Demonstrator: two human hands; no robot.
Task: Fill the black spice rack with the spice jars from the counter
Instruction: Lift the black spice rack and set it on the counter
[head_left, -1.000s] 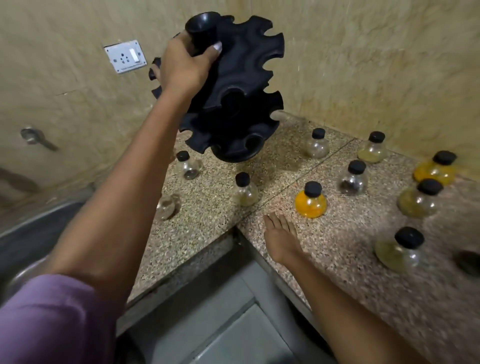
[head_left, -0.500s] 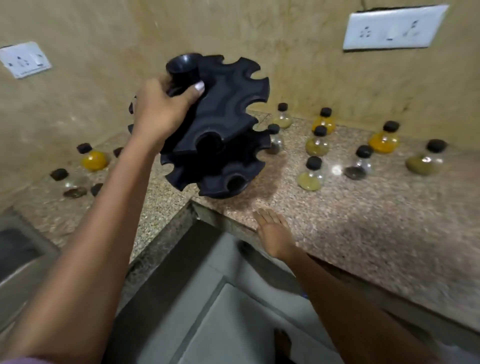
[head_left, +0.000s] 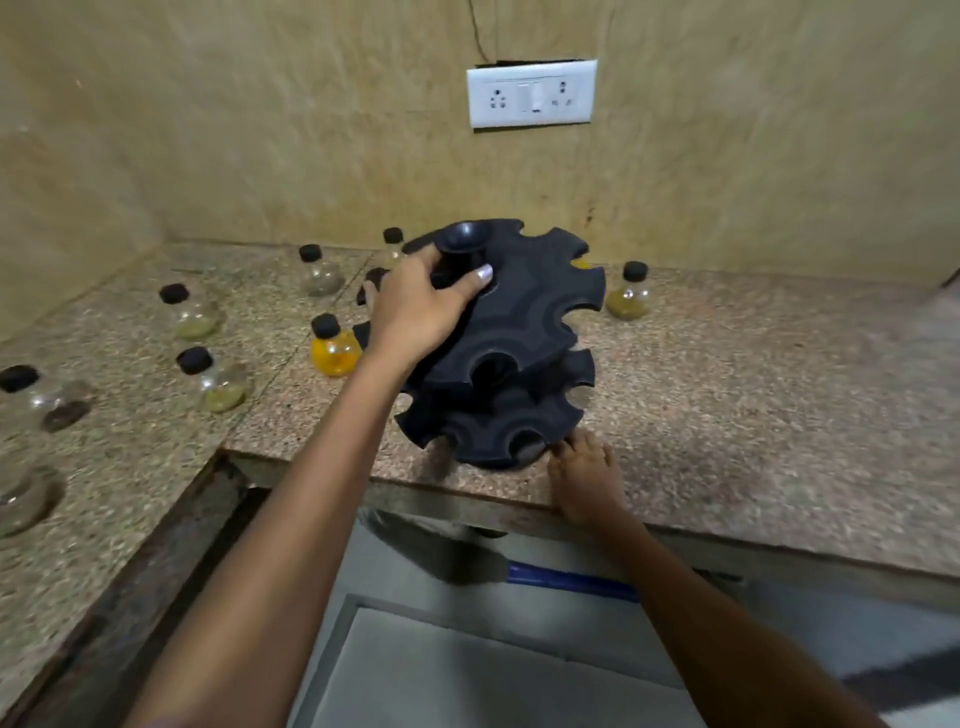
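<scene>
Now | left hand (head_left: 415, 306) grips spice rack (head_left: 519, 332) knob | right hand (head_left: 587, 480) flat, released on counter (head_left: 753, 415)

Premises: a home kitchen. I stand at the inner corner of an L-shaped speckled granite worktop (head_left: 727, 374) backed by beige marbled wall cladding (head_left: 260, 130). A white switch-and-socket plate (head_left: 531, 94) is fixed to the wall above it. Small round glass spice jars (head_left: 335, 348) with black caps stand scattered across the stone, around a black spice rack (head_left: 519, 332).
</scene>
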